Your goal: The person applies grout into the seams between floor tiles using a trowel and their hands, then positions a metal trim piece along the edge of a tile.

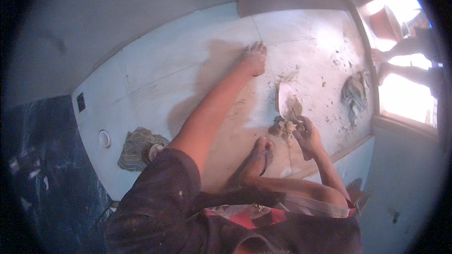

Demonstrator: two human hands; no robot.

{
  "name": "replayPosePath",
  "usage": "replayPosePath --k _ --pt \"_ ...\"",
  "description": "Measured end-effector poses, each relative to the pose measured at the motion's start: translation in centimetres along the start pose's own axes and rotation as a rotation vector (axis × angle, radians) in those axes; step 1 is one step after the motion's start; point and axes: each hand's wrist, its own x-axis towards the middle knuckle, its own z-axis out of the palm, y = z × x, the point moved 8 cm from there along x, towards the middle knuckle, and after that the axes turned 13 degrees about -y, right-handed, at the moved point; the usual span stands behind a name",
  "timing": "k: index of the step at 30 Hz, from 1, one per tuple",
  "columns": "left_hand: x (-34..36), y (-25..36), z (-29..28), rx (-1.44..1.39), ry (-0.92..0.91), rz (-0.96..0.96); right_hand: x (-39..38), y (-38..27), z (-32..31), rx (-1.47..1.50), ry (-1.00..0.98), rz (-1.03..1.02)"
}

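Note:
My left hand (255, 59) rests on the pale tiled floor (160, 96) with its fingers stretched out and holds nothing. To its right and nearer lies a shallow whitish dish or scoop (283, 99), with greenish-brown paste (294, 107) at its near end. My right hand (308, 137) is beside that end, fingers curled inward. Whether it grips the dish, some paste or something else is hidden. Just left of its fingertips sits a small lumpy heap of the paste (281, 128) on the floor.
My sandalled foot (260, 157) stands near the heap. Crumpled cloth (355, 93) and scattered crumbs lie to the right. At left are a grey-green cloth (136, 149), a round white fitting (104, 138) and a dark square opening (81, 102). Another person's limbs (409, 56) show in the bright doorway.

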Motion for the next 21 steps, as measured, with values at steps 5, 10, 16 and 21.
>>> replayPosePath --k 5,10,16,21 --pt "0.1 0.3 -1.2 -0.035 -0.062 0.049 1.4 -0.2 1.1 0.068 -0.023 -0.003" --pt "-5.6 -4.0 -1.6 -0.173 -0.165 0.036 1.8 -2.8 1.3 0.164 -0.069 -0.228" --pt "-22.9 -20.2 -4.9 0.013 -0.137 -0.026 1.7 -8.3 0.3 -0.015 -0.171 -0.266" --pt "-36.8 -19.6 -11.7 -0.076 -0.318 -0.313 3.8 -10.3 -3.1 -0.284 -0.168 -0.174"
